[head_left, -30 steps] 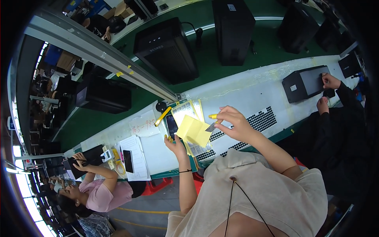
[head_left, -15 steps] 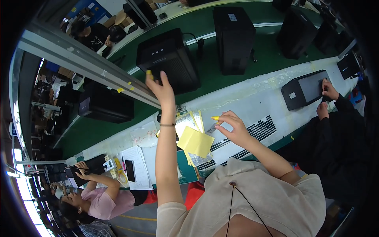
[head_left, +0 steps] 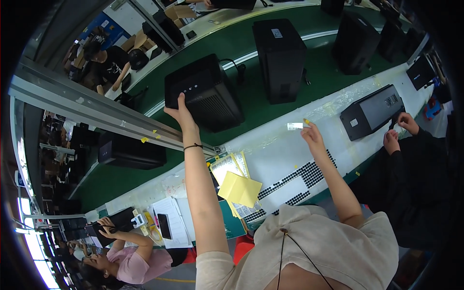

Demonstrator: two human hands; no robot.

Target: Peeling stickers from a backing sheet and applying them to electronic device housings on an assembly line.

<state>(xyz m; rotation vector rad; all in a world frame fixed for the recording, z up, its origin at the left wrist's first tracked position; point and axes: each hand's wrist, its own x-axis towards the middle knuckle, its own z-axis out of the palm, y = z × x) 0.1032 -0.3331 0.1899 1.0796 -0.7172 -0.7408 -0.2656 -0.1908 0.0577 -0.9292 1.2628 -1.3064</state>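
Observation:
My left hand (head_left: 181, 115) grips the near left corner of a black computer case (head_left: 208, 96) with a slatted front and a row of small buttons. Its thumb lies against the case, while the other fingers go round the side, partly hidden. Above the white worktop, my right hand (head_left: 314, 137) pinches a small white printed label (head_left: 295, 126) by its right end. Yellow covering (head_left: 307, 121) shows on a fingertip of that hand. Between my arms lie label sheets (head_left: 228, 166) and a folded yellow paper (head_left: 240, 187).
Rows of black round pads (head_left: 309, 174) lie on the worktop. More black cases (head_left: 280, 58) stand on the green belt (head_left: 241, 108). A metal post (head_left: 101, 92) crosses at left. A co-worker's hands (head_left: 398, 130) work on a case at right; another person (head_left: 140, 261) sits at left.
My right hand has moved right and away from me, carrying the label off the sheets. My left hand has closed onto the case's corner, and the case sits slightly nearer and turned.

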